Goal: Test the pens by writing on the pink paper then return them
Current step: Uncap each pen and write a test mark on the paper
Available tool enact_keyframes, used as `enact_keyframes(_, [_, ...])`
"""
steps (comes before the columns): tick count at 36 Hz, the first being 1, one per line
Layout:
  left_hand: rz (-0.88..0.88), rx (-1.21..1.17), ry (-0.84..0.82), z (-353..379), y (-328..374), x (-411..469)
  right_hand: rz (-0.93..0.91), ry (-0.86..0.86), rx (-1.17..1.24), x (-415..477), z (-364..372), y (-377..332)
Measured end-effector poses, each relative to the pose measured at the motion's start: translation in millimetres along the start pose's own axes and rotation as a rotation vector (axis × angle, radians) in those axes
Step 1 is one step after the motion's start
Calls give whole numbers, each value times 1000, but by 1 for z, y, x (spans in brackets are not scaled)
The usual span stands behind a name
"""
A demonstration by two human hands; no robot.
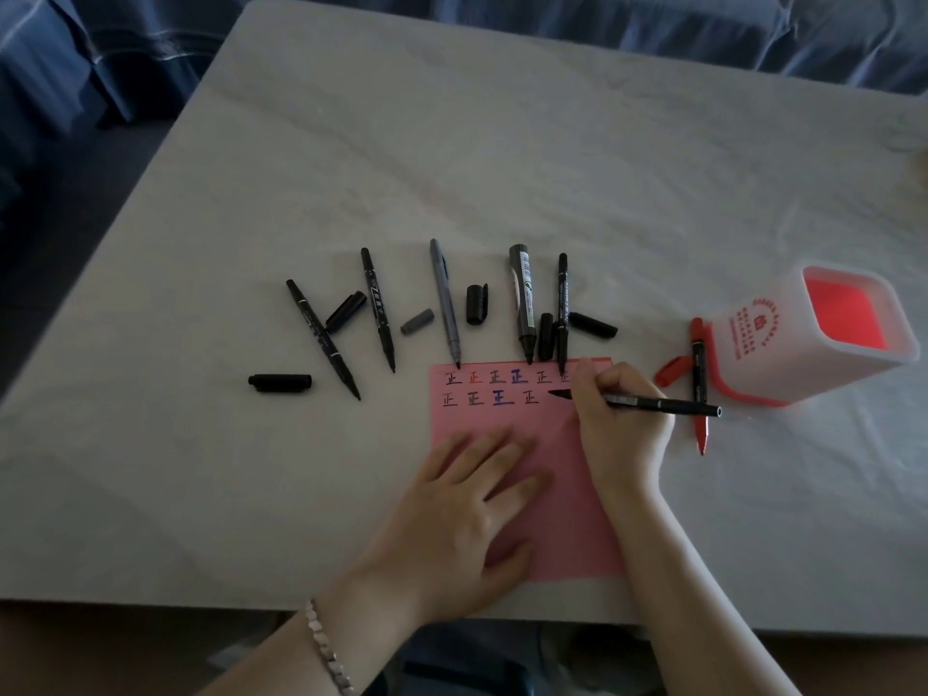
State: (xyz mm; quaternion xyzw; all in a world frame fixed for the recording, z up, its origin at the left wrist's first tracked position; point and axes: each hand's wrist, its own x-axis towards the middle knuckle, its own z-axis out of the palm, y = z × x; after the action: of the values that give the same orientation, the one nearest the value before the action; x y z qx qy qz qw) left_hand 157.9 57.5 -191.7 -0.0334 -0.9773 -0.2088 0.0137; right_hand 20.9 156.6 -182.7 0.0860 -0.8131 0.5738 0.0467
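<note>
A pink paper (562,494) lies near the table's front edge, with two rows of written characters along its top. My right hand (615,424) grips a black pen (653,404), its tip touching the paper at the end of the second row. My left hand (462,514) lies flat on the paper's lower left, fingers spread. Several uncapped black and grey pens (447,303) lie in a row behind the paper, loose caps (477,303) between them. A red pen (699,384) and its red cap (670,370) lie beside the holder.
A white pen holder with a red inside (803,344) lies tipped on its side at the right. The pale marbled table (452,143) stretches back to blue fabric seating (552,17). A bead bracelet (326,645) is on my left wrist.
</note>
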Motion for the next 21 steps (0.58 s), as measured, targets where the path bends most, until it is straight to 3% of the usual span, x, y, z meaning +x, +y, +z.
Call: enact_keyframes(21, [-1,-12,-2,0,0,0,5,26,-21,1,0,3])
